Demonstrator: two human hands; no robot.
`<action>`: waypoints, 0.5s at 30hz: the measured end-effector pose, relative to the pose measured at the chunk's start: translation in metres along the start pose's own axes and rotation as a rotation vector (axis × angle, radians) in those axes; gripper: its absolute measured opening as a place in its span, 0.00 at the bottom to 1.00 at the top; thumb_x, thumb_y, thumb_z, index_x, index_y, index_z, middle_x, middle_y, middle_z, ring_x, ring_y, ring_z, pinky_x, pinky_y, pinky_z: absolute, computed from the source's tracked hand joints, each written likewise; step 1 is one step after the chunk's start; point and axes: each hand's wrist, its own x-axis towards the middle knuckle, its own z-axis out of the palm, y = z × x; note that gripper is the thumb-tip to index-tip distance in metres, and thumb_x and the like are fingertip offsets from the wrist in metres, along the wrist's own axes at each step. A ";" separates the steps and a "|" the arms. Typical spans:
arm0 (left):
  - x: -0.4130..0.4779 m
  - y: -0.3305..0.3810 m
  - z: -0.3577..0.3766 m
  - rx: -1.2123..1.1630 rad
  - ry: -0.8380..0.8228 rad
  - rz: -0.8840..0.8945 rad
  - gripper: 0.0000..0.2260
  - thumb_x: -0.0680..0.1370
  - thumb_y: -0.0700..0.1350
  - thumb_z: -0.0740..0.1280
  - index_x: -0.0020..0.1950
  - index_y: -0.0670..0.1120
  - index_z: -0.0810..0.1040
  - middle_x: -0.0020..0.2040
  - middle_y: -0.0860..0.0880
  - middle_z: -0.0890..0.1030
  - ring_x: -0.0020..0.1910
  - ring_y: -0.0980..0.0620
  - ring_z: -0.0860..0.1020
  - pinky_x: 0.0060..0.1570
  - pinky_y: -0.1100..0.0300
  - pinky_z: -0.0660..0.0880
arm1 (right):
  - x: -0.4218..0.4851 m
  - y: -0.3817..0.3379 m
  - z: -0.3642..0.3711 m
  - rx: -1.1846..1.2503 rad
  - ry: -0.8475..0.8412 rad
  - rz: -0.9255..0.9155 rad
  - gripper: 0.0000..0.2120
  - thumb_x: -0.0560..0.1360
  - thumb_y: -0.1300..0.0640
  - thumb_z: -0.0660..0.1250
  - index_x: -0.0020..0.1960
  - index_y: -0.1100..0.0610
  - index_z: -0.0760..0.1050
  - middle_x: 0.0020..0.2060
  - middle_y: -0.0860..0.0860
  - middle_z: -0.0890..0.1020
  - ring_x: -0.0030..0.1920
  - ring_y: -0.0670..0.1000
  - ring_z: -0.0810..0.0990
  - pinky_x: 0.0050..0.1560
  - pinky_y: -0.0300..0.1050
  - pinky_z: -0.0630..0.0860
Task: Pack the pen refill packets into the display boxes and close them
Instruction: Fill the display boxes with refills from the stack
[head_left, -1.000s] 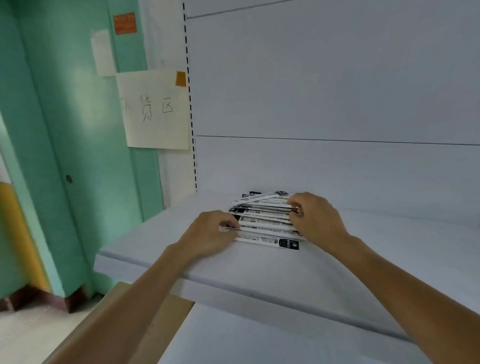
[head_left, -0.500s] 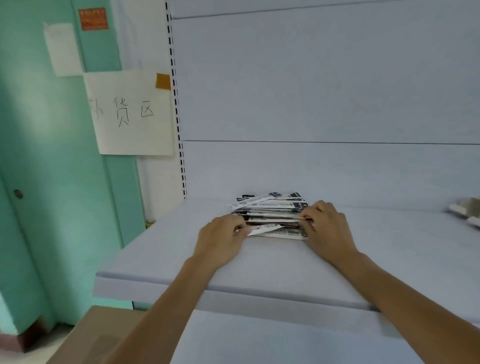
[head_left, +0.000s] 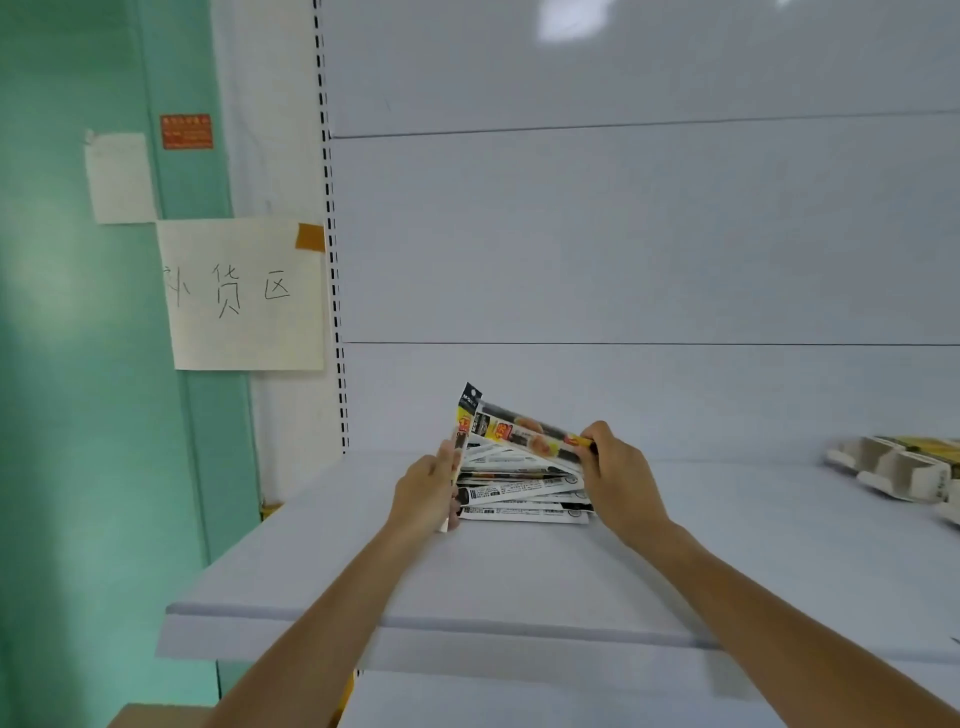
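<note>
On pale grey shelf (head_left: 519, 582): left hand (head_left: 426, 491) grips left end of fanned stack of long printed pen refill packets (head_left: 519, 488), axis running left-right; right hand (head_left: 621, 478) pinches right end. Pale cardboard display boxes (head_left: 893, 473) well right, nearer right hand.

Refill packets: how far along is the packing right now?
Done: nothing visibly packed or closed. In hand: the left hand and right hand grip the ends of the packets, top ones tilted up, lower ones lying on the shelf. Left: carry them to the open boxes at the right edge, fill and close them.
</note>
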 end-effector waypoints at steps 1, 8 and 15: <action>0.001 0.001 0.004 -0.011 -0.012 -0.014 0.22 0.79 0.61 0.53 0.42 0.43 0.72 0.28 0.49 0.71 0.22 0.53 0.70 0.30 0.59 0.69 | 0.001 -0.005 0.000 0.057 0.019 -0.002 0.05 0.80 0.60 0.56 0.46 0.59 0.67 0.35 0.54 0.76 0.35 0.56 0.74 0.35 0.49 0.70; 0.009 0.014 0.027 -0.345 0.124 -0.122 0.14 0.81 0.48 0.57 0.41 0.44 0.76 0.36 0.46 0.77 0.33 0.50 0.75 0.38 0.57 0.73 | 0.000 -0.025 0.011 0.202 0.080 -0.041 0.06 0.80 0.59 0.57 0.48 0.62 0.69 0.35 0.54 0.76 0.33 0.53 0.72 0.31 0.41 0.66; 0.011 0.020 0.039 -0.472 0.002 -0.165 0.10 0.81 0.43 0.58 0.51 0.40 0.76 0.42 0.43 0.81 0.38 0.49 0.80 0.38 0.58 0.78 | -0.007 -0.029 0.025 0.327 -0.011 0.098 0.07 0.79 0.57 0.60 0.42 0.55 0.67 0.34 0.50 0.75 0.31 0.46 0.70 0.28 0.34 0.64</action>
